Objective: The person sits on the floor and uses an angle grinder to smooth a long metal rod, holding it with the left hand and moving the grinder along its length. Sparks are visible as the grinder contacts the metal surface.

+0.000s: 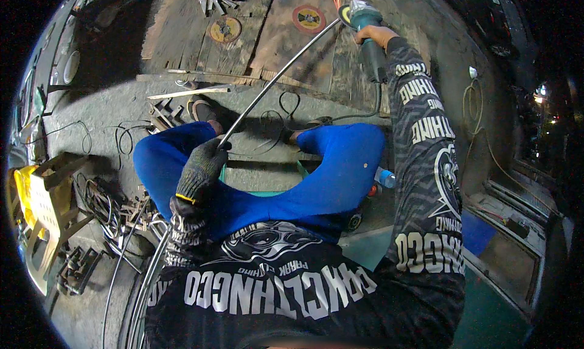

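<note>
My left hand (201,169), in a grey knitted glove, is closed round the near end of a long thin metal rod (269,88). The rod slants up and to the right over the wooden boards. My bare right hand (378,36) grips a teal angle grinder (363,17) with its arm stretched forward. At the rod's far end the grinder's disc (345,15) meets the tip, or nearly so. Orange sparks (337,2) show just beyond it. The exact contact is too small to make out.
Two loose round discs, one red (309,19) and one tan (225,29), lie on the wooden boards (292,54). A plastic chair (52,203) stands at left near tangled rods and cables. Metal pieces (167,115) lie by my foot. A bottle (384,177) sits by my right knee.
</note>
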A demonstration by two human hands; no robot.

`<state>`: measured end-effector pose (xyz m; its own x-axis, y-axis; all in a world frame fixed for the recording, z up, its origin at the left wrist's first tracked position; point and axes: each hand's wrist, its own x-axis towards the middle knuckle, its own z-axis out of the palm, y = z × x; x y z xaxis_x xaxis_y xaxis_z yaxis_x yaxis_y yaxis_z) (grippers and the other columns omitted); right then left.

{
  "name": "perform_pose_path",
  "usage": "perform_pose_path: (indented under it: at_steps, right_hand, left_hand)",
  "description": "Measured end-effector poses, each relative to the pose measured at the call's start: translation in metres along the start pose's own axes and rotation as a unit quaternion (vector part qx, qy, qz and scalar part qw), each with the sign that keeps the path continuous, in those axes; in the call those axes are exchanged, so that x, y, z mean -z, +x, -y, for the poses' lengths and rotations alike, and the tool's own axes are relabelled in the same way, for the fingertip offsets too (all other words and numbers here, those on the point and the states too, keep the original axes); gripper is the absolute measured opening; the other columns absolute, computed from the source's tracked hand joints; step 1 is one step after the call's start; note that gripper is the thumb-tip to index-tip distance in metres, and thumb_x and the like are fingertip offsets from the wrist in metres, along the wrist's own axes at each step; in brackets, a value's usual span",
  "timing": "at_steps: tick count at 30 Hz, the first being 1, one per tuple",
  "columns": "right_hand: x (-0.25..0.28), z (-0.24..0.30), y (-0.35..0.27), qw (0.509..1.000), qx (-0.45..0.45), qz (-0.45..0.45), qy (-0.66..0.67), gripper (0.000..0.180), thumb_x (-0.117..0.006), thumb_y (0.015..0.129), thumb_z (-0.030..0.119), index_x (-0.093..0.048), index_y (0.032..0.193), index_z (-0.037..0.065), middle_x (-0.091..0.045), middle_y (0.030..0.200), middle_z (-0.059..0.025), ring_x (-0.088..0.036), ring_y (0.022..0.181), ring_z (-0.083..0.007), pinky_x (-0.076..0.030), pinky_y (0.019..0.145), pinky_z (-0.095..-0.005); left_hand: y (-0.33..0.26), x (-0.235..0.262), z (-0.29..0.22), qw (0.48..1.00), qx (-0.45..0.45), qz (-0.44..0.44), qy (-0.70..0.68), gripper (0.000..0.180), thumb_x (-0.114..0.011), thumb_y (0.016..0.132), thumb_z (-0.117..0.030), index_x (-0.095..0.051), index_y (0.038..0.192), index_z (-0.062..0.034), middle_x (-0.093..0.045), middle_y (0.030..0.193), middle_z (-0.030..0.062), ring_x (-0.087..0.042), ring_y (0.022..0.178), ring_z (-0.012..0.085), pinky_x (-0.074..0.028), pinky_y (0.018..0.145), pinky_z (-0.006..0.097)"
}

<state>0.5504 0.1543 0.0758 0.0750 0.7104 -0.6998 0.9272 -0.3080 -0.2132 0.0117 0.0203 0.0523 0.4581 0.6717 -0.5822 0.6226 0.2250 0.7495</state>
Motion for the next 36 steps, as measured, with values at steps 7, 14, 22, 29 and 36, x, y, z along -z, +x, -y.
perform_pose_path:
  at_steps: [7, 14, 22, 29, 36]
  right_hand:
    - [0.035, -0.083, 0.043, 0.988, 0.068, -0.058, 0.124, 0.021, -0.056, 0.092, 0.02, -0.072, 0.106, 0.015, -0.069, 0.116, -0.0038, -0.062, 0.111, -0.0219, -0.047, 0.099, -0.0355]
    - [0.05, -0.098, 0.062, 0.952, 0.137, -0.141, 0.234, 0.019, -0.068, 0.083, 0.028, -0.076, 0.087, 0.012, -0.072, 0.096, -0.0006, -0.064, 0.092, -0.016, -0.049, 0.085, -0.0314]
    - [0.066, -0.074, 0.06, 0.954, -0.089, -0.094, 0.27, 0.021, -0.053, 0.096, 0.012, -0.073, 0.104, 0.01, -0.071, 0.111, -0.0034, -0.062, 0.109, -0.0191, -0.046, 0.099, -0.032]
    - [0.034, -0.086, 0.053, 0.988, 0.082, -0.093, 0.095, 0.023, -0.054, 0.095, 0.019, -0.07, 0.111, 0.017, -0.07, 0.116, -0.0049, -0.064, 0.112, -0.023, -0.047, 0.098, -0.0339]
    - [-0.009, -0.03, 0.021, 0.965, 0.133, -0.116, -0.193, 0.027, -0.058, 0.092, 0.036, -0.072, 0.113, 0.028, -0.069, 0.125, -0.007, -0.065, 0.115, -0.0325, -0.05, 0.096, -0.0419]
  left_hand:
    - [-0.02, -0.003, -0.007, 0.999, 0.002, -0.024, -0.026, 0.032, -0.059, 0.091, -0.017, -0.067, 0.114, 0.0024, -0.07, 0.095, 0.0248, -0.07, 0.092, 0.0355, -0.052, 0.083, 0.04]
    - [-0.011, 0.005, -0.013, 0.997, 0.076, 0.019, -0.013, 0.03, -0.066, 0.092, -0.022, -0.07, 0.114, -0.0019, -0.072, 0.096, 0.0109, -0.063, 0.087, 0.0174, -0.049, 0.081, 0.033]
    - [-0.016, 0.003, -0.015, 0.998, 0.037, -0.029, 0.042, 0.03, -0.057, 0.09, -0.019, -0.069, 0.112, -0.002, -0.07, 0.095, 0.0246, -0.07, 0.093, 0.0383, -0.053, 0.081, 0.044]
    - [-0.017, 0.001, -0.012, 0.999, 0.018, -0.017, 0.035, 0.031, -0.058, 0.092, -0.021, -0.068, 0.112, -0.0004, -0.07, 0.098, 0.0251, -0.069, 0.097, 0.0397, -0.052, 0.084, 0.044]
    - [-0.019, -0.006, -0.002, 0.999, -0.015, -0.039, 0.03, 0.031, -0.062, 0.095, -0.026, -0.068, 0.105, 0.0025, -0.066, 0.082, 0.0178, -0.063, 0.076, 0.0274, -0.048, 0.074, 0.04]
